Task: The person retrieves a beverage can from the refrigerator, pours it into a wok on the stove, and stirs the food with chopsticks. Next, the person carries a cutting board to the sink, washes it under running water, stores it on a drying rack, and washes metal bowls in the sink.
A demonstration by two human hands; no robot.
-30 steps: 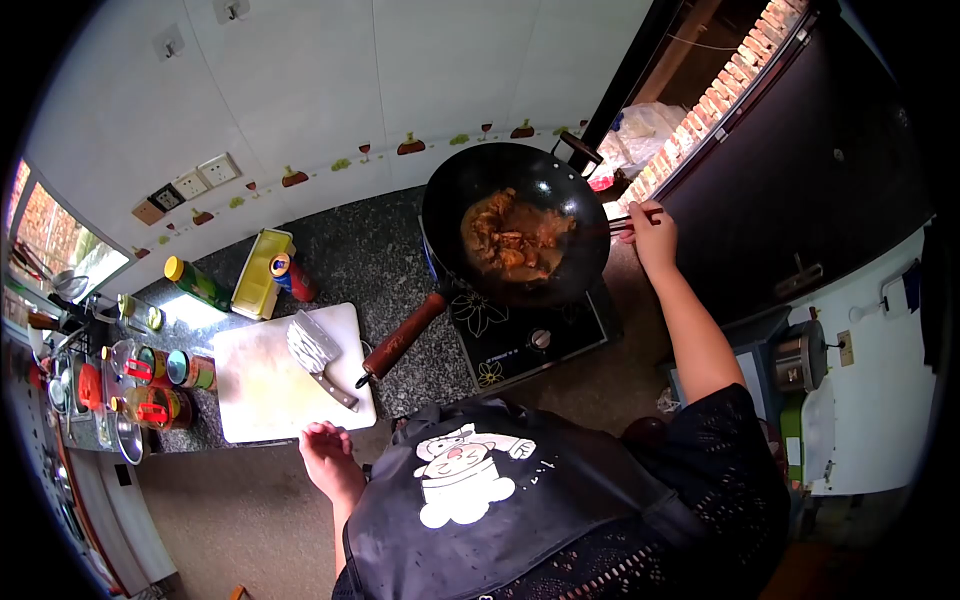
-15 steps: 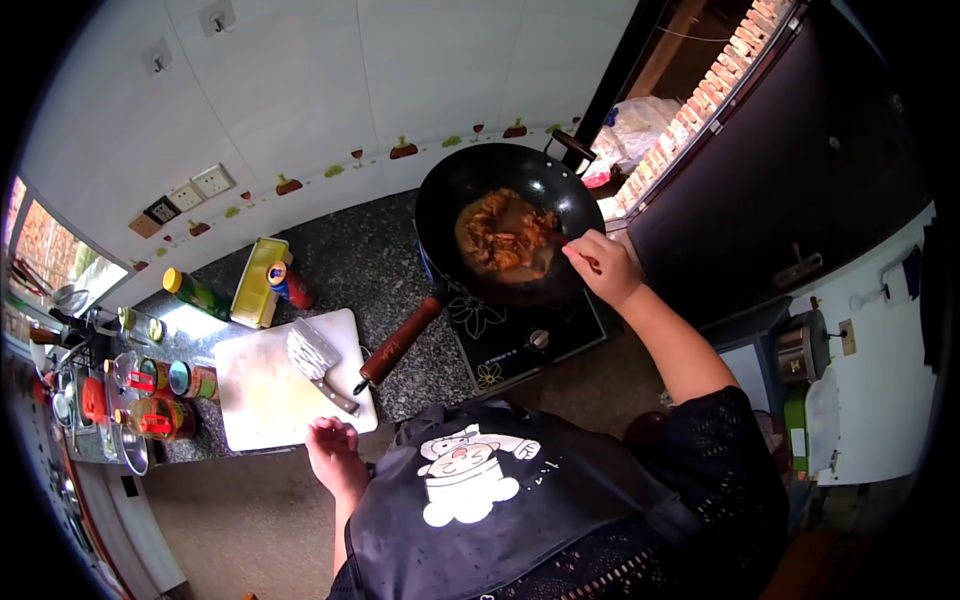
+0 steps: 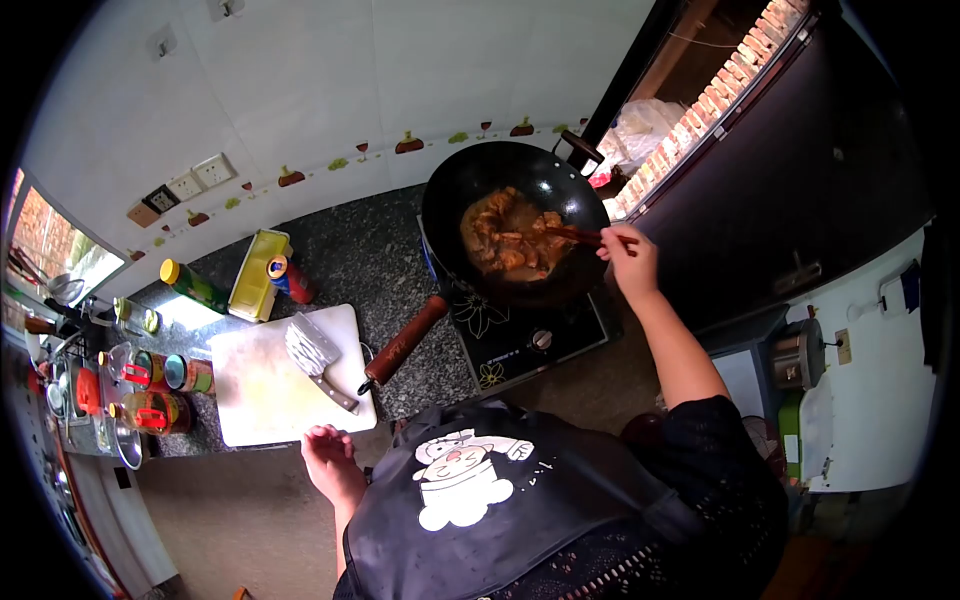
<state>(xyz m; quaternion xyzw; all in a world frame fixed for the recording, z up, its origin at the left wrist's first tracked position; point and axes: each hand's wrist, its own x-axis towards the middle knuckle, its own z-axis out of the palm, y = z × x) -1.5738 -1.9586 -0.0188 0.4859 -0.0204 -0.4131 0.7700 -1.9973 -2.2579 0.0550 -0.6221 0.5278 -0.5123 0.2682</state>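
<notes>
My right hand (image 3: 632, 262) is closed around dark red chopsticks (image 3: 588, 236) at the right rim of a black wok (image 3: 565, 190). Their tips reach into the brown stewed pieces and sauce (image 3: 510, 240) in it. The wok sits on a black cooktop (image 3: 510, 345), its wooden handle (image 3: 405, 340) pointing toward me. My left hand (image 3: 335, 465) hangs empty by the front edge of a white cutting board (image 3: 255, 385), fingers loosely curled and a little apart. On that board lies a cleaver (image 3: 318, 350) with a wooden handle.
Behind the board stand a yellow container (image 3: 258, 285), a red-and-blue can (image 3: 290, 280) and a green bottle with a yellow cap (image 3: 192, 285). Several jars (image 3: 155, 412) crowd the counter's left end. A dark door (image 3: 800, 170) stands at the right, beside a doorway.
My right hand has moved right, from over the wok's edge to just outside it, drawing the chopsticks along; more of them shows now. The left hand has barely moved.
</notes>
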